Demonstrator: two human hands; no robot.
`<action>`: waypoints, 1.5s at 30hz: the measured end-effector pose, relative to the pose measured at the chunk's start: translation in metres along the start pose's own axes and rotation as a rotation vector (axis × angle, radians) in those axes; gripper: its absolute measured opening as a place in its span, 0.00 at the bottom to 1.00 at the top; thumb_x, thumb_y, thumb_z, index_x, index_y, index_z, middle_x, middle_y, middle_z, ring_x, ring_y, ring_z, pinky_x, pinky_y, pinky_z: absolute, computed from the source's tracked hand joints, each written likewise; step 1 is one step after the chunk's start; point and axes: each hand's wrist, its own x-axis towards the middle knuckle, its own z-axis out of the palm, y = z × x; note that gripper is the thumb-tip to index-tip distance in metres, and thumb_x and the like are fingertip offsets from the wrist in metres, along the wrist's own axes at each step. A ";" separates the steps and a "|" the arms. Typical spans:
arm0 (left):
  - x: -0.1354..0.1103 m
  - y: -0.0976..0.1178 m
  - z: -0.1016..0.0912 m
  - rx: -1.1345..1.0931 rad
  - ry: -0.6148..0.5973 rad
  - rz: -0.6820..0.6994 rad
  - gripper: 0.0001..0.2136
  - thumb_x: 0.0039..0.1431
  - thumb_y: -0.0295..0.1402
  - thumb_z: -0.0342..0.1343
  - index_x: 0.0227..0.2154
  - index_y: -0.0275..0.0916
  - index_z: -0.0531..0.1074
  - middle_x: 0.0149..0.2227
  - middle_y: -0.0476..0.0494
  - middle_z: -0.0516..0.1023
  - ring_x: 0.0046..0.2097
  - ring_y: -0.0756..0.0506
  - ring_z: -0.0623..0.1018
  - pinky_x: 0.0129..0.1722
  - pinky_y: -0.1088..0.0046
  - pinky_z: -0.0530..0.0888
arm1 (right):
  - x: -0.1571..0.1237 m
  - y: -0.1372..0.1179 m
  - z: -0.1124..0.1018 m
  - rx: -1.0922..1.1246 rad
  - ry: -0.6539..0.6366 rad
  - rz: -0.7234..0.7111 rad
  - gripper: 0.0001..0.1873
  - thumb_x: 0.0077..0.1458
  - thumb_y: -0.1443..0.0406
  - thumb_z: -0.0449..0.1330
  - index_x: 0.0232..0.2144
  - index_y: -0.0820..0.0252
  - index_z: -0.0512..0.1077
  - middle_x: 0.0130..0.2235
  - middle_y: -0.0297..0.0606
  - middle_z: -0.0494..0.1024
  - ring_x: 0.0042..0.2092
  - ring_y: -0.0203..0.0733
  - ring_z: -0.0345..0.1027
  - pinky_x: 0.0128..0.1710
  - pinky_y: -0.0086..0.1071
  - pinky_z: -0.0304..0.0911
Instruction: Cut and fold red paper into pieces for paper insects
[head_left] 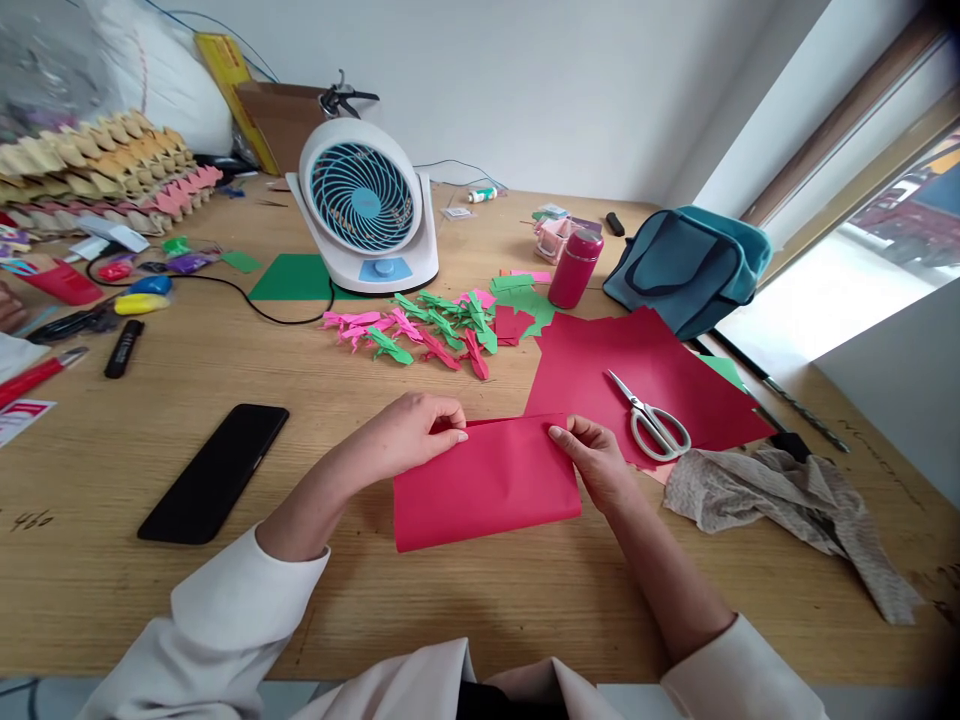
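On the wooden table [112,450], close to its near edge, a red sheet [487,490] is lying folded over, and both hands are gripping its far edge. The left hand [409,432] is curling down with its fingers bunched, nipping the top edge near the left corner between thumb and fingertips. The right hand [598,462] is doing the same further right, thumb and forefinger closing on the top edge while the other fingers are resting along the sheet's right side. Just beyond the right hand, scissors [651,422] are lying on a pile of loose red paper [600,365]. A crumpled cloth [787,495] is sitting to the right of the hands, and a black phone [214,472] is lying well to the left. Small folded paper shapes [427,335] in pink, green and red are lying scattered in front of a white fan [367,205].
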 end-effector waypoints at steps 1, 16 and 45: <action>0.000 0.000 0.000 0.007 0.006 -0.005 0.08 0.56 0.36 0.52 0.26 0.40 0.73 0.30 0.49 0.80 0.32 0.47 0.76 0.30 0.74 0.64 | 0.000 0.000 0.000 -0.001 0.003 0.000 0.20 0.42 0.52 0.72 0.21 0.58 0.69 0.22 0.30 0.71 0.23 0.32 0.58 0.23 0.28 0.55; -0.006 0.008 0.001 0.001 0.106 -0.048 0.07 0.55 0.36 0.55 0.26 0.41 0.73 0.29 0.50 0.80 0.32 0.47 0.76 0.30 0.74 0.65 | 0.003 0.006 0.000 0.034 0.026 -0.032 0.20 0.41 0.53 0.72 0.19 0.58 0.67 0.23 0.29 0.72 0.24 0.33 0.59 0.25 0.28 0.56; -0.014 0.018 -0.003 0.014 0.099 -0.081 0.05 0.55 0.35 0.53 0.27 0.41 0.72 0.30 0.52 0.79 0.32 0.48 0.76 0.30 0.74 0.65 | -0.001 0.005 -0.001 0.028 0.021 -0.085 0.22 0.48 0.53 0.69 0.18 0.60 0.64 0.20 0.26 0.62 0.23 0.30 0.49 0.23 0.26 0.46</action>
